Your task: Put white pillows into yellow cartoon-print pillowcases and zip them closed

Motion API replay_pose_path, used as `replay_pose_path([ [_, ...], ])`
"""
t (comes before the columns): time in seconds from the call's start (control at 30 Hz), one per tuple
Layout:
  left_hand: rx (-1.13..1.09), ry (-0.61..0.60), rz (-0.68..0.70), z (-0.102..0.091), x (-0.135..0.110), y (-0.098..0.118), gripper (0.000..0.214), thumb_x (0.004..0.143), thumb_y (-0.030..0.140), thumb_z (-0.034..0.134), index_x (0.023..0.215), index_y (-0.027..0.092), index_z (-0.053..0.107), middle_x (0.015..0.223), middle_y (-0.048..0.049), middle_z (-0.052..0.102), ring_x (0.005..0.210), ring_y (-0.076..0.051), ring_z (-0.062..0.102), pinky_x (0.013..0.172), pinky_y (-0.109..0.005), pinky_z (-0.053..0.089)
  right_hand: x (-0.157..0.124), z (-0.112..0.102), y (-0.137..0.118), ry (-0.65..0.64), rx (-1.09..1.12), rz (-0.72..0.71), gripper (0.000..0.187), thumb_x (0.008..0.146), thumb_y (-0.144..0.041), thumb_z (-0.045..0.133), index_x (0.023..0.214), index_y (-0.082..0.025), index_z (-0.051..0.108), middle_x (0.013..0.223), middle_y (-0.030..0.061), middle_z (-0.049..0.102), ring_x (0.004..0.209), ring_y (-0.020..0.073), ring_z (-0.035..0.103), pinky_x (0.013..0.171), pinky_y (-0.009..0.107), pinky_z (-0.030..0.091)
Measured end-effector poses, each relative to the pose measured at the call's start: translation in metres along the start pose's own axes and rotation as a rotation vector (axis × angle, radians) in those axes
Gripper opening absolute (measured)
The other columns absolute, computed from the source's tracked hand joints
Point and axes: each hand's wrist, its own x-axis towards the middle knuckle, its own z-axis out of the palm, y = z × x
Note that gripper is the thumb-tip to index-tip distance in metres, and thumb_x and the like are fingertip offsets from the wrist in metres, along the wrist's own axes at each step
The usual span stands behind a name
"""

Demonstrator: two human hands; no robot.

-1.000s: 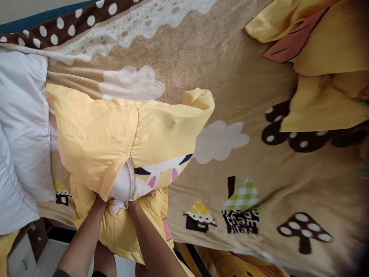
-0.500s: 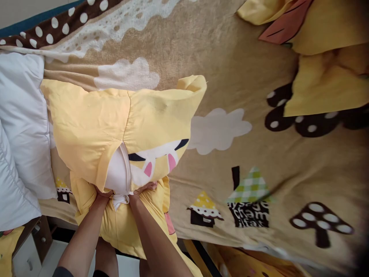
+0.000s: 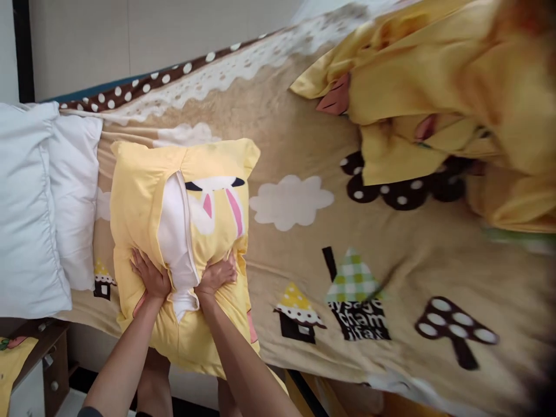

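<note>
A yellow pillow cover [image 3: 143,197] with a printed cartoon face lies on the bed, stuffed with a white pillow [image 3: 171,217]. Its zipped slit gapes, and the white filling shows through. My left hand [image 3: 152,278] grips the cover left of the slit, fingers dug into the gathered cloth. To the right of the slit, my right hand [image 3: 218,275] is curled on the fabric, its fingertips partly lost in the folds. Between my wrists a white flap [image 3: 185,302] sticks out of the slit. The near half of the cover hangs toward my legs.
Two white pillows [image 3: 73,197] overlap at the left. Crumpled yellow cloth [image 3: 434,75] is heaped at the upper right. Under everything spreads a tan printed blanket [image 3: 282,145]. A small drawer cabinet [image 3: 52,370] stands at the lower left beside the bed.
The far half of the stuffed cover has come down flatter, and its slit shows wider. Both hands, partly hidden before, are now visible on top of the cloth. The view has shifted.
</note>
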Motion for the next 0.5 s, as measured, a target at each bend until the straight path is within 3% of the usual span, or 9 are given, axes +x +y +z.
replay_pose_path([
  [0.1,-0.099,-0.003,0.077,-0.049,-0.008,0.017,0.073,0.094,0.048,0.035,0.153,0.009,0.019,0.163,-0.0195,0.008,0.152,-0.031,0.0,0.121,-0.054,-0.002,-0.001,-0.052,-0.024,-0.061,0.063,-0.087,0.061,0.094,-0.05,0.033,0.145,-0.017,0.039,0.147,0.0192,0.045,0.136,0.0355,0.037,0.111,0.064,0.022],
  [0.17,-0.225,-0.071,0.101,-0.085,-0.014,0.008,0.065,0.096,0.051,0.027,0.151,0.017,0.03,0.163,-0.0125,0.018,0.151,-0.027,0.01,0.123,-0.047,0.008,0.002,-0.095,-0.017,-0.209,0.171,-0.114,0.062,0.093,-0.054,0.032,0.141,-0.018,0.046,0.143,0.015,0.052,0.133,0.0291,0.045,0.113,0.053,0.029],
  [0.23,-0.332,-0.07,-0.027,-0.116,-0.02,-0.018,0.064,0.096,0.056,0.024,0.146,0.02,0.039,0.16,-0.0093,0.028,0.15,-0.025,0.019,0.123,-0.04,0.015,0.005,-0.138,0.006,-0.345,0.264,0.006,0.067,0.087,-0.061,0.037,0.136,-0.018,0.052,0.143,0.0129,0.052,0.133,0.0264,0.046,0.115,0.044,0.03],
  [0.3,-0.39,-0.01,-0.301,-0.137,-0.028,-0.052,0.067,0.093,0.062,0.029,0.142,0.018,0.042,0.156,-0.011,0.035,0.147,-0.027,0.025,0.122,-0.038,0.019,0.003,-0.172,0.035,-0.394,0.254,0.286,0.079,0.072,-0.072,0.048,0.124,-0.015,0.062,0.132,0.0157,0.061,0.126,0.0314,0.053,0.111,0.044,0.036],
  [0.4,-0.467,-0.076,-0.605,-0.144,-0.045,-0.09,0.066,0.086,0.068,0.038,0.126,0.019,0.056,0.136,-0.0164,0.056,0.137,-0.036,0.042,0.116,-0.045,0.031,-0.015,-0.196,0.064,-0.479,0.23,0.493,0.081,0.052,-0.078,0.058,0.097,-0.013,0.073,0.098,0.0199,0.072,0.101,0.0403,0.065,0.096,0.054,0.047],
  [0.5,-0.604,-0.246,-0.754,-0.131,-0.063,-0.094,0.065,0.081,0.073,0.039,0.099,0.019,0.069,0.106,-0.0183,0.07,0.121,-0.042,0.057,0.103,-0.049,0.047,-0.046,-0.188,0.061,-0.564,0.284,0.498,0.071,0.046,-0.077,0.065,0.083,-0.018,0.075,0.095,0.0165,0.074,0.103,0.0392,0.066,0.093,0.05,0.051],
])
